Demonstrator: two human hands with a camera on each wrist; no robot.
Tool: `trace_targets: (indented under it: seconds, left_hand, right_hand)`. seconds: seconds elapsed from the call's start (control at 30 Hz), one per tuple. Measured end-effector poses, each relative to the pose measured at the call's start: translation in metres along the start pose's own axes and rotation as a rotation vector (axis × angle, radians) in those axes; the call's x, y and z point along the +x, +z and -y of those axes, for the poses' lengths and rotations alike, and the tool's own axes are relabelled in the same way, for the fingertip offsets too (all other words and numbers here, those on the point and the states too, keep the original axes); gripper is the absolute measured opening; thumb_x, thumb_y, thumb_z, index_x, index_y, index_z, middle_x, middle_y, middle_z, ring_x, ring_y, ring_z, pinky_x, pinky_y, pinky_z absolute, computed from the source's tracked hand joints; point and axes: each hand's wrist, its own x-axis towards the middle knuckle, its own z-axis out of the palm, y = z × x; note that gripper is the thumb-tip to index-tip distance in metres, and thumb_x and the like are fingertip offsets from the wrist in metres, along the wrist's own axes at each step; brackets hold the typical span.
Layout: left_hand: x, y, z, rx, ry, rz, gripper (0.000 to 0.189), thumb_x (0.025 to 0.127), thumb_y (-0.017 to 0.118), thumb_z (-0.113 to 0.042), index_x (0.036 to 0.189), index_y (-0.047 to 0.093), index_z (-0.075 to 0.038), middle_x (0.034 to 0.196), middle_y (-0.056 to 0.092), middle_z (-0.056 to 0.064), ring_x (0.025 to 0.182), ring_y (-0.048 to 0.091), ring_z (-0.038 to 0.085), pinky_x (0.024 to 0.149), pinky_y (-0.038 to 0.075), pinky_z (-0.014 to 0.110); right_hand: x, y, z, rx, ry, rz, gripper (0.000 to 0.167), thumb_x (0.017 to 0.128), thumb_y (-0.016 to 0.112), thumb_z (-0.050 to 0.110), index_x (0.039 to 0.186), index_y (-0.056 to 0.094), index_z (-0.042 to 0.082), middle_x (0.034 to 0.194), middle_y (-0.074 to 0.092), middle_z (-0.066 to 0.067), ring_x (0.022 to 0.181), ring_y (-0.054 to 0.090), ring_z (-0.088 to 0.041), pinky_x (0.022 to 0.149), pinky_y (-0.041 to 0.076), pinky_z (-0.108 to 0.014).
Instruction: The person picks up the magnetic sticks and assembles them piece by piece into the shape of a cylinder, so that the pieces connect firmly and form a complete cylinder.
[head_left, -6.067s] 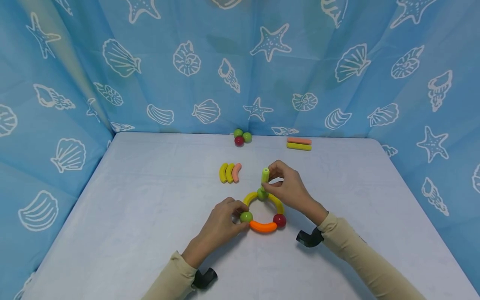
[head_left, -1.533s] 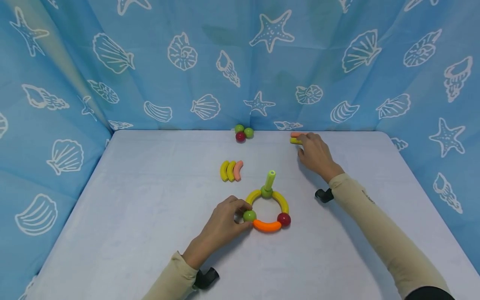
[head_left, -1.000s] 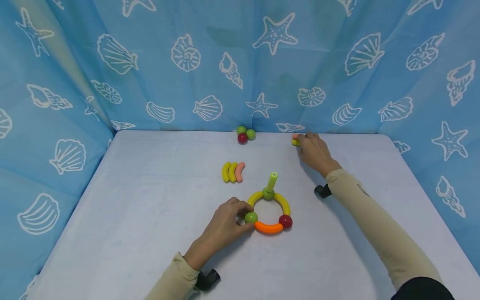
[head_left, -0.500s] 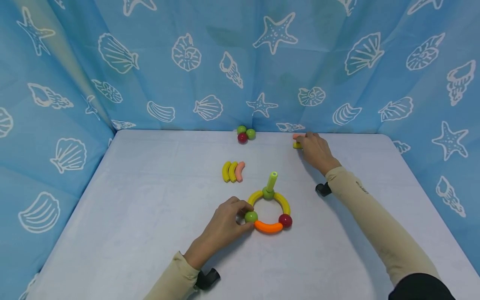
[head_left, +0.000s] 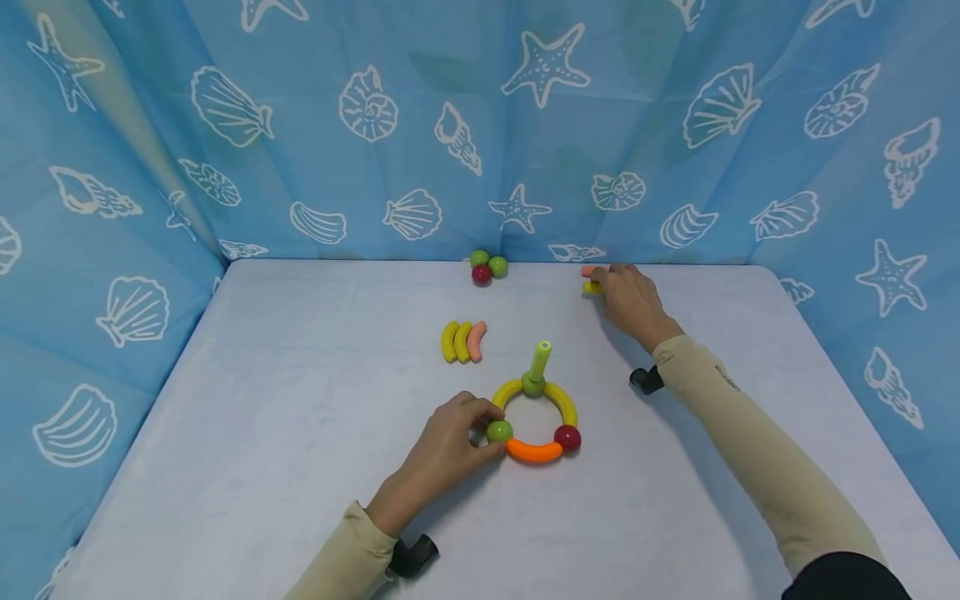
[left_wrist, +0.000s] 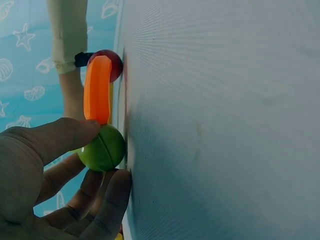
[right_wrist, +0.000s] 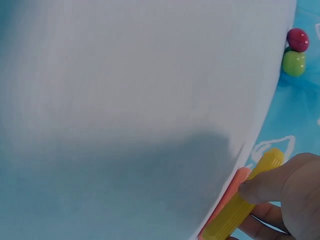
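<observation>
My left hand (head_left: 453, 437) pinches a green ball (left_wrist: 104, 149) at the left of a ring lying on the table. An orange curved rod (head_left: 535, 452), a red ball (head_left: 567, 437), two yellow curved rods (head_left: 562, 403) and another green ball (head_left: 533, 385) make up the rest of that ring. From the far green ball a light green straight rod (head_left: 541, 359) sticks up. At the back right my right hand (head_left: 633, 304) pinches a yellow straight rod (right_wrist: 245, 202) between thumb and fingers. Beside it lies a salmon straight rod (right_wrist: 232, 192), partly hidden.
Two green balls and a red ball (head_left: 482, 274) sit together at the table's back edge. Nearer are two yellow curved rods (head_left: 456, 342) and a salmon one (head_left: 476, 341) side by side. A blue shell-patterned curtain (head_left: 420, 125) hangs behind the white table (head_left: 300, 375).
My right hand has left the upright light green rod for the back right, where it has taken the yellow straight rod and drawn it slightly nearer. My left hand stays at the green ball.
</observation>
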Motion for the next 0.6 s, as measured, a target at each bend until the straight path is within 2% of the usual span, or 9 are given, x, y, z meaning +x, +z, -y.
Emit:
trace_targets:
  seconds: [0.27, 0.4, 0.6]
  left_hand:
    - [0.000, 0.000, -0.001, -0.011, 0.005, 0.004, 0.030, 0.081, 0.084, -0.014, 0.108, 0.071, -0.008, 0.095, 0.059, -0.001, 0.088, 0.064, 0.015, 0.077, 0.054, 0.027]
    - [0.000, 0.000, -0.001, -0.017, 0.001, 0.006, 0.030, 0.082, 0.083, -0.014, 0.108, 0.071, -0.008, 0.095, 0.059, -0.001, 0.088, 0.064, 0.015, 0.077, 0.055, 0.027]
    - [-0.001, -0.001, -0.002, -0.022, 0.007, 0.001, 0.030, 0.082, 0.083, -0.014, 0.108, 0.071, -0.008, 0.095, 0.059, -0.001, 0.088, 0.064, 0.015, 0.077, 0.055, 0.027]
  right_hand:
    - [-0.014, -0.005, 0.008, 0.140, 0.050, -0.044, 0.039, 0.088, 0.069, -0.003, 0.127, 0.064, -0.001, 0.107, 0.063, -0.021, 0.091, 0.058, -0.035, 0.088, 0.053, -0.049]
    - [-0.022, -0.007, 0.010, 0.207, 0.064, -0.065, 0.030, 0.091, 0.066, -0.001, 0.121, 0.066, -0.001, 0.111, 0.064, -0.020, 0.097, 0.059, -0.036, 0.092, 0.051, -0.051]
    - [-0.034, -0.011, 0.012, 0.302, 0.083, -0.117, 0.020, 0.092, 0.066, 0.003, 0.112, 0.065, 0.001, 0.105, 0.066, -0.018, 0.094, 0.060, -0.034, 0.088, 0.051, -0.051]
